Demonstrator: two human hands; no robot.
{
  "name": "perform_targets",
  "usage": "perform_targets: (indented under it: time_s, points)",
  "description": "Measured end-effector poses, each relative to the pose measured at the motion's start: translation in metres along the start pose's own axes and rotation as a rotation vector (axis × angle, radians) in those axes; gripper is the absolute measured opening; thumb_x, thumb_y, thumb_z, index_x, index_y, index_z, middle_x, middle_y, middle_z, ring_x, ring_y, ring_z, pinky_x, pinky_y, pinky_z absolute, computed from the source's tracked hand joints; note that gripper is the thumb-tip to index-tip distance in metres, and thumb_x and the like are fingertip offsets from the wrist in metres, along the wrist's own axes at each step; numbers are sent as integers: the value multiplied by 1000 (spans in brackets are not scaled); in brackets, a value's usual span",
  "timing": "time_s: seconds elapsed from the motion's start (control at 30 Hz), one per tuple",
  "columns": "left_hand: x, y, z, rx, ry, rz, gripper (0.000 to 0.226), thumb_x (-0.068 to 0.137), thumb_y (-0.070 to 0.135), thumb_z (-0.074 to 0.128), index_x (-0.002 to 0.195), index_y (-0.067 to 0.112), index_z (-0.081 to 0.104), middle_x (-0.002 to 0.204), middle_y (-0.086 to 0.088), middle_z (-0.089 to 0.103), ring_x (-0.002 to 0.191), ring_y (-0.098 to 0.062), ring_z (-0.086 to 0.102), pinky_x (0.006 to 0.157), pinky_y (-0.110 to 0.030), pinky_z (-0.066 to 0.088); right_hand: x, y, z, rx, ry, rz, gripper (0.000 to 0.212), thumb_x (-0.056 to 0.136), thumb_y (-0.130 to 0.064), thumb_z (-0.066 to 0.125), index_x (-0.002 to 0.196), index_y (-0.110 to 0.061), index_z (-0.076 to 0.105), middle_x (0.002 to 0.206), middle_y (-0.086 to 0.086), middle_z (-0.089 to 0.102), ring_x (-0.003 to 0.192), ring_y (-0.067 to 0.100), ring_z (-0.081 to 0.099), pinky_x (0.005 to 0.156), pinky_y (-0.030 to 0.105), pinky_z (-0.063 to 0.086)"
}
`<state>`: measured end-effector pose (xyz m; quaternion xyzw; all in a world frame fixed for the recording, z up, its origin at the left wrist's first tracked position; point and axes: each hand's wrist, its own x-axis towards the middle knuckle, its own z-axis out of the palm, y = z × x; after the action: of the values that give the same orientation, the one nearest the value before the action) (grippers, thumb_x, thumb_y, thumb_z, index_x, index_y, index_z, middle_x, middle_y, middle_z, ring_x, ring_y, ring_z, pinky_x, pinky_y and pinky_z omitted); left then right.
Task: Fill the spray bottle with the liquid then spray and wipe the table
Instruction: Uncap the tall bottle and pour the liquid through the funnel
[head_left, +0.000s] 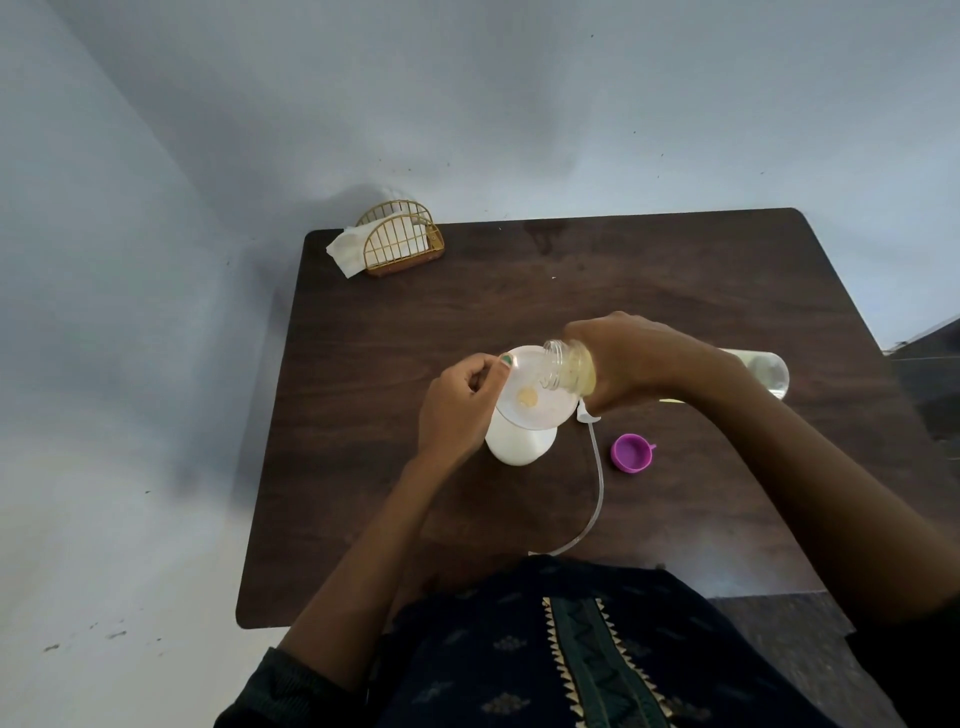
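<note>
Head view: filling step in hand. Right hand (621, 364) grips tilted liquid bottle (569, 371), mouth over funnel (535, 387) seated in white spray bottle (519, 441), centre of table (415, 322). Left hand (460, 410) pinches funnel rim. Sprayer tube (597, 478) and purple cap (632, 453) lie just right. Next: judge level, right the bottle, lift funnel, refit sprayer.

Hidden and cut-off parts at the pouring moment

The right hand (631, 364) is covering most of the tilted liquid bottle (569, 371), and its forearm is hiding part of the clear container (766, 371) behind it. The funnel (535, 387) and left hand (460, 410) are masking the white spray bottle's (519, 441) neck. The dip tube's (597, 488) near end is disappearing behind the person's dark clothing.
</note>
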<state>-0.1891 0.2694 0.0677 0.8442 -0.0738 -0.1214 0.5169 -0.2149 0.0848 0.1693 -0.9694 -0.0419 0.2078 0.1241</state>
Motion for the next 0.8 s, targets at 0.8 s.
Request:
perform_targets:
  time_s: [0.8]
  points:
    - [1,-2,0,10,-9,-3,25,93,44,51,89,27,69,76,3,66,74,-17,61,66,-42,52,0,-1,-2,2,-21,2,51,63,-30,79,107,-19,54,92,-4,58,87,18,56,68,32,49]
